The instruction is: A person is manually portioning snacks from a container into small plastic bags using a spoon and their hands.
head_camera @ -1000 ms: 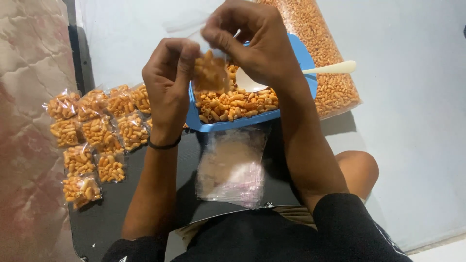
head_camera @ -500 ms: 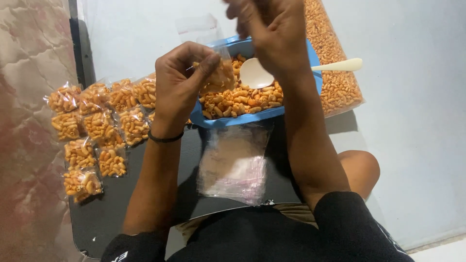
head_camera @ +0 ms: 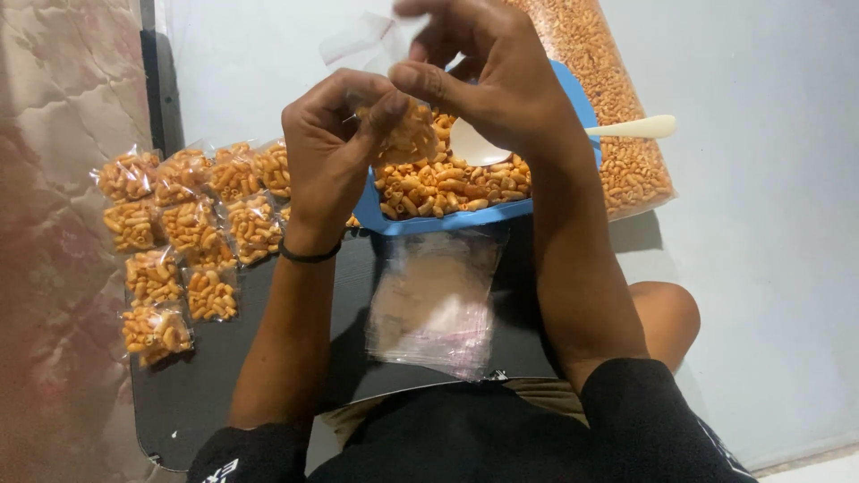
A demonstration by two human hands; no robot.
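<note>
Lowered again from half a second ago, right hand (head_camera: 501, 85) rejoins left hand (head_camera: 335, 143), both pinching a filled snack packet (head_camera: 407, 134) over the blue tray (head_camera: 573, 98); sealing looks underway, needing steady fingers.

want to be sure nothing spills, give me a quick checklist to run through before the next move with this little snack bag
1. Small filled bag held by both hands: ok, left hand grips it from the left and right hand pinches it from above.
2. Bag top sealed: cannot tell, the fingers cover it.
3. Bag held over the blue tray, so any spill lands there: ok.
4. White spoon resting in the tray, handle within reach: ok.
5. Stack of empty clear bags lying on the black board: ok.
6. Finished packets grouped left of the left hand, on the board: ok.
</note>
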